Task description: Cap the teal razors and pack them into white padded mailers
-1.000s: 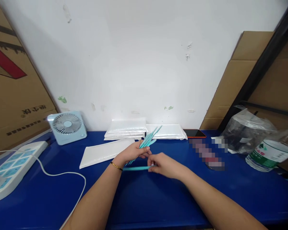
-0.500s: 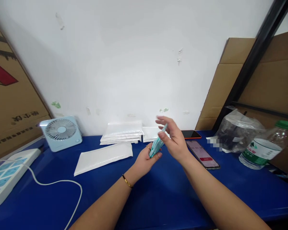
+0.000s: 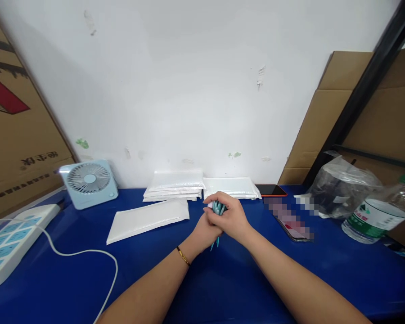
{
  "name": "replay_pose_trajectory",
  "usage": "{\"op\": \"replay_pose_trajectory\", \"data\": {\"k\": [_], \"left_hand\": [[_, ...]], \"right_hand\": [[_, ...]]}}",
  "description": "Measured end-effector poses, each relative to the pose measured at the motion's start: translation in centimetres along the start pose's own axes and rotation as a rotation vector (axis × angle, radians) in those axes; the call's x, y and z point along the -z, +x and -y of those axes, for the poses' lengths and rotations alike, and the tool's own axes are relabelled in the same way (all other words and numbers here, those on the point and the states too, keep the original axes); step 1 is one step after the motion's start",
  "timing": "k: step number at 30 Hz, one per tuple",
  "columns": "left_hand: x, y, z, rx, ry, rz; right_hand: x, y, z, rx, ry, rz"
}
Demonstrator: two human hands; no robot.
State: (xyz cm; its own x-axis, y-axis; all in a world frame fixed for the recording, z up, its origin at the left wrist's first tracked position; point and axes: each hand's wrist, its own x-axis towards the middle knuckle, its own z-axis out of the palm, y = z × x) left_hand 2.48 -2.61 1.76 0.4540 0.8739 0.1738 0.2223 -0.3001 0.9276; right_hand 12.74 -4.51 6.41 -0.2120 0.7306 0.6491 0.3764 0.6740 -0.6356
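A bundle of slim teal sticks [image 3: 218,207], their exact kind unclear, is gripped in both hands above the blue table. My left hand [image 3: 205,229] is closed around the lower part, and thin pointed ends poke out beneath it. Curled over the upper part, my right hand [image 3: 232,215] touches the left one, with rounded stick ends showing between its thumb and fingers. Much of the bundle is hidden by the fingers. Closest to the left hand lies a single white padded envelope [image 3: 148,219]. Behind the hands are two stacks of white padded envelopes [image 3: 177,181], [image 3: 232,185].
On the left stand a light blue fan [image 3: 89,182] and a white power strip [image 3: 16,243] with a loose cable [image 3: 87,252]. To the right lie two phones [image 3: 290,222], [image 3: 274,191], a plastic-wrapped container [image 3: 344,184] and a water bottle [image 3: 374,216]. Cardboard [image 3: 330,108] leans behind.
My right hand has come down from the upper ends and closed round the bundle against my left hand. The bundle now stands more upright, thin ends downward. The view has shifted slightly.
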Motion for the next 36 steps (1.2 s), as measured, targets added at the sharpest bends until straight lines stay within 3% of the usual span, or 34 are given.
{"op": "replay_pose_trajectory", "data": {"k": [3,7,9,11,13,16,18,20,22,24,26,29,32,34,36], "left_hand": [[0.3,-0.7,0.1,0.032,-0.138,0.063],[0.3,-1.0,0.3,0.111,-0.174,0.373],[0.2,-0.9,0.5,0.151,-0.101,0.371],[0.6,-0.8,0.6,0.118,0.051,0.24],[1.5,-0.7,0.7,0.014,0.326,0.101],[3.1,-0.8,0.5,-0.115,0.81,-0.031],[3.6,-0.8,0.1,-0.17,1.016,-0.047],[3.6,-0.8,-0.5,-0.274,1.121,-0.01],[3.3,-1.0,-1.2,-0.424,1.182,0.045],[3.1,-1.3,-1.9,-0.557,1.218,0.085],[3.2,-1.6,-2.4,-0.622,1.213,0.09],[3.8,-1.6,-2.6,-0.621,1.091,-0.016],[4.5,-1.3,-2.4,-0.541,0.798,-0.36],[4.8,-1.2,-2.3,-0.474,0.503,-0.542],[4.7,-1.4,-2.4,-0.441,0.231,-0.568]], "right_hand": [[-0.3,-0.3,-0.3,-0.032,-0.006,-0.088],[-0.4,-0.7,-1.8,-0.149,0.033,-0.186],[0.1,-0.7,-2.7,-0.255,0.107,-0.249],[1.1,-0.5,-3.2,-0.33,0.196,-0.234],[2.7,-0.2,-3.2,-0.347,0.213,-0.071],[4.9,0.4,-2.7,-0.311,0.023,0.345],[5.3,0.5,-2.6,-0.311,-0.078,0.57],[4.8,0.2,-3.1,-0.351,-0.097,0.702],[3.6,-0.3,-3.8,-0.482,0.023,0.835],[2.4,-1.1,-4.5,-0.676,0.283,1.018],[1.4,-2.0,-4.7,-0.812,0.537,1.1],[0.3,-2.9,-4.2,-0.807,0.686,0.898],[-0.4,-3.1,-3.5,-0.718,0.667,0.61],[-0.8,-2.9,-3.3,-0.68,0.623,0.524],[-1.2,-2.9,-3.3,-0.659,0.58,0.507]]}}
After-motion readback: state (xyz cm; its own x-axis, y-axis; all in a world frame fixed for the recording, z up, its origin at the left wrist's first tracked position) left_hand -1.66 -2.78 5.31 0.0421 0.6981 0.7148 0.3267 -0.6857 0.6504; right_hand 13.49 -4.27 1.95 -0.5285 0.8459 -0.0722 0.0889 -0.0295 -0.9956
